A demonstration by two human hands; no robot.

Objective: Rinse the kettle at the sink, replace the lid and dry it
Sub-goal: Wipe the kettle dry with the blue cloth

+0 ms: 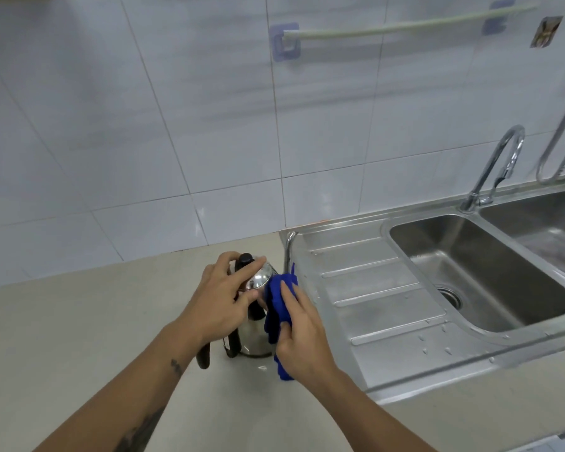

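Both forearms are seen reaching in from below. Upright on the beige counter (111, 321), just left of the steel sink's drainboard (372, 288), stands the shiny steel kettle (258, 340). Its lid, seemingly fitted, is steadied by the left hand (224, 301), fingers curled over it. A blue cloth (279, 305) is pinched and pressed against the kettle's right flank by the right hand (302, 337).

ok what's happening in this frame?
A person is drying a steel kettle that stands on the counter left of the sink. The left hand steadies its top, lid on, while the right hand presses a blue cloth against its side. The faucet shows no running water, and droplets sit on the drainboard.
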